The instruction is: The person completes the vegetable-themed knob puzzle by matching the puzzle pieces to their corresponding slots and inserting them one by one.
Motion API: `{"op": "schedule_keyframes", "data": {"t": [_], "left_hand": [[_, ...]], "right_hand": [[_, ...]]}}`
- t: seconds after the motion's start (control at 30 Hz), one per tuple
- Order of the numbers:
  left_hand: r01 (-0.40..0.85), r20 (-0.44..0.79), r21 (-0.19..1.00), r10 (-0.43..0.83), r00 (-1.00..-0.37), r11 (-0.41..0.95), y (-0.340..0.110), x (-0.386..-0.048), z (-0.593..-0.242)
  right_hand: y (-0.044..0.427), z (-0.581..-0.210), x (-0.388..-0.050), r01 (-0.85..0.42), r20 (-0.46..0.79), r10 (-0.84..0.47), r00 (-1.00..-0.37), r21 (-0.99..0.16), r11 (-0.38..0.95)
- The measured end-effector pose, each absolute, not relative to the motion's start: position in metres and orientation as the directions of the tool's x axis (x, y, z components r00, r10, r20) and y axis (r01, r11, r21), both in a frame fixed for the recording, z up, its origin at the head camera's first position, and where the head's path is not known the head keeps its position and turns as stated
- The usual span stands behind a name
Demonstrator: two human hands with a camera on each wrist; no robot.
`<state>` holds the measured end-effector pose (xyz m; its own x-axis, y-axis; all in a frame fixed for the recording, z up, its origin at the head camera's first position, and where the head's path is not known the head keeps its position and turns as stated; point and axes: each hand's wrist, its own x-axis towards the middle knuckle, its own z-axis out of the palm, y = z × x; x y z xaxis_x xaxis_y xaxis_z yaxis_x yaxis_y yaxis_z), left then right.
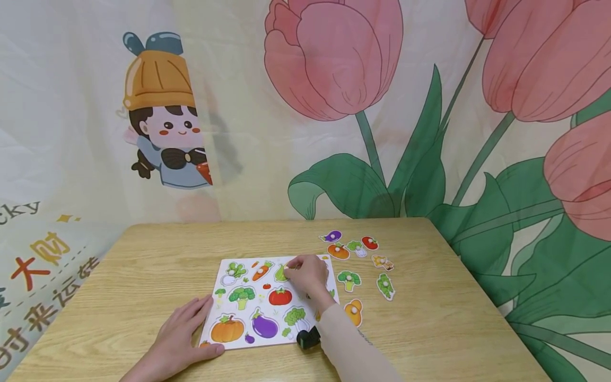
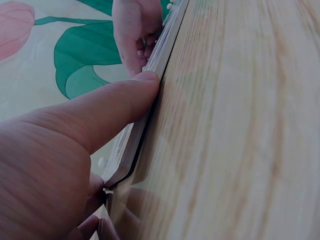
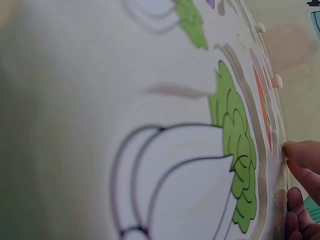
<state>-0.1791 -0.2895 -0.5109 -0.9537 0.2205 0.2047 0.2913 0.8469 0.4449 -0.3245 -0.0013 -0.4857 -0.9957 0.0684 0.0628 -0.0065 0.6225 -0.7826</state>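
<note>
A white puzzle board [image 1: 260,294] printed with vegetables lies on the table. The left hand [image 1: 179,337] rests at its lower left corner, thumb on the front edge and fingers along the left side; in the left wrist view, the left hand's thumb [image 2: 110,100] presses the board's edge [image 2: 135,135]. The right hand [image 1: 307,276] is over the board's upper right part, thumb and forefinger pinching a green piece [image 1: 280,273] at its slot. In the right wrist view the right hand's fingertips [image 3: 300,155] meet at the far side of the board [image 3: 175,110]; the knob is hidden.
Right of the board lie several loose knobbed pieces, among them an eggplant [image 1: 331,236], a pumpkin [image 1: 338,251], a tomato [image 1: 369,243], a broccoli [image 1: 349,280] and an orange piece [image 1: 354,312]. A printed cloth [image 1: 248,106] hangs behind the wooden table [image 1: 429,339].
</note>
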Motion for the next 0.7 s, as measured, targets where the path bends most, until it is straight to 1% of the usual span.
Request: {"op": "schedule_keyframes", "data": {"t": [0.5, 0.7], "left_hand": [[0.281, 0.199, 0.430, 0.213, -0.957, 0.858, -0.2882, -0.1802, -0.5121], [0.272, 0.184, 0.424, 0.212, -0.960, 0.864, -0.2886, -0.1812, -0.5113]], "right_hand": [[-0.0013, -0.4861, -0.3233, -0.017, 0.083, 0.074, -0.994, -0.771, 0.636], [-0.0001, -0.4862, -0.3235, -0.022, 0.073, 0.054, -0.996, -0.766, 0.642]]}}
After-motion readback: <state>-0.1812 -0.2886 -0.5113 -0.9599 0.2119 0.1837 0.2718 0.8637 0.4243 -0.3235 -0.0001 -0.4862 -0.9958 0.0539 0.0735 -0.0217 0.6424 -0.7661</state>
